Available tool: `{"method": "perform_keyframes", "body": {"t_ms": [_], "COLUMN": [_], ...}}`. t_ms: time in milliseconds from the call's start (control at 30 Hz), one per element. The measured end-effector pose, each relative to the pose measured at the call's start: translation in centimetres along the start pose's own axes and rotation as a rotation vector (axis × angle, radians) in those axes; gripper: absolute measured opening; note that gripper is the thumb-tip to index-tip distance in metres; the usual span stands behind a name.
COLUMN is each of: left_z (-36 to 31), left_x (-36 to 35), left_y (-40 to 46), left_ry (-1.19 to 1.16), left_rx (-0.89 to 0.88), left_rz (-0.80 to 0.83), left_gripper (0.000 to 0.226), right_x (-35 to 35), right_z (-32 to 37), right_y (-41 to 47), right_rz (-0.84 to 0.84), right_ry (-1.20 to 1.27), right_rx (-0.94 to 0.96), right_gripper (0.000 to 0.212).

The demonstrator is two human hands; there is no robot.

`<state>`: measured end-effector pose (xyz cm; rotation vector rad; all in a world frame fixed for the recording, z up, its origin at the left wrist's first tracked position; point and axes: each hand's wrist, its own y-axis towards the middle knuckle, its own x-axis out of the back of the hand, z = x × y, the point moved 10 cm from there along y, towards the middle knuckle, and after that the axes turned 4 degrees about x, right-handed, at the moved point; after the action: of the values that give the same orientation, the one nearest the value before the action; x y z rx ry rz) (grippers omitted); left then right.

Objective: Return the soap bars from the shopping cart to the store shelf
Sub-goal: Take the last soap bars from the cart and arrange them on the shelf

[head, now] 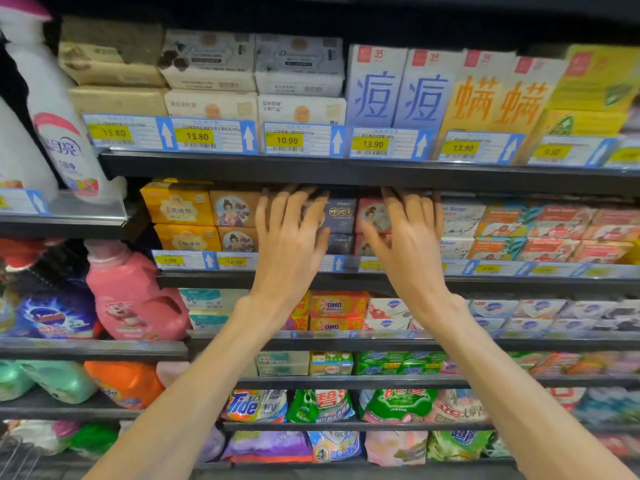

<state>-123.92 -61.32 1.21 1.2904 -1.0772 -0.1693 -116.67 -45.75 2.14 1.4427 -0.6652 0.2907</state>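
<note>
Both my hands reach into the second shelf (242,278) of soap boxes. My left hand (289,233) lies with straight fingers over a brown soap box (313,213), mostly hidden behind it. My right hand (407,237) has its fingers spread over the pink soap boxes (372,216). Between the hands stand two dark blue soap boxes (341,213), stacked. I cannot tell whether either hand touches its box. Motion blurs both hands. The shopping cart is out of view.
Orange-yellow boxes (178,202) and tan boxes with a figure (233,209) fill the shelf's left part, white and orange soap boxes (502,223) the right. The upper shelf edge (346,171) hangs just above my fingertips. Pink detergent bottle (131,296) stands lower left.
</note>
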Motion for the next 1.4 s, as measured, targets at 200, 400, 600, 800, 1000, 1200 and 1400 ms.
{"method": "perform_keyframes", "body": {"t_ms": [200,400,600,800,1000,1200,1400], "left_z": [-5.8,-5.1,-4.9,-4.9,-4.8,-5.3,-9.8], "left_x": [-2.7,-5.0,-5.4,-5.6,-5.9,-5.2,-3.2], "left_y": [1.3,2.7,3.1,3.3,3.3,2.7,-0.1], "left_ry": [-0.021,0.085,0.114,0.121,0.113,0.101,-0.074], "left_rx": [-0.060,0.035,0.065,0.073,0.087,0.081,-0.087], "left_rz": [0.063,0.112,0.125,0.124,0.142,0.146,0.148], "left_gripper": [0.042,0.052,0.051,0.051,0.049,0.052,0.047], "right_x": [0.8,0.4,-0.3,-0.3,-0.9,-0.8,1.6], "right_z": [-6.3,-8.4,-8.3,-8.5,-8.8,-8.9,-9.6], "right_y": [-1.9,-1.5,-0.9,-1.0,-0.6,-0.9,-4.1], "right_rz": [0.026,0.006,0.005,0.016,0.054,0.077,0.072], "right_ry": [-0.093,-0.137,-0.075,-0.030,-0.030,-0.034,0.054], "right_rx": [-0.131,-0.128,-0.098,-0.080,-0.090,-0.105,-0.132], "right_gripper": [0.052,0.048,0.045,0.045,0.048,0.050,0.048]}}
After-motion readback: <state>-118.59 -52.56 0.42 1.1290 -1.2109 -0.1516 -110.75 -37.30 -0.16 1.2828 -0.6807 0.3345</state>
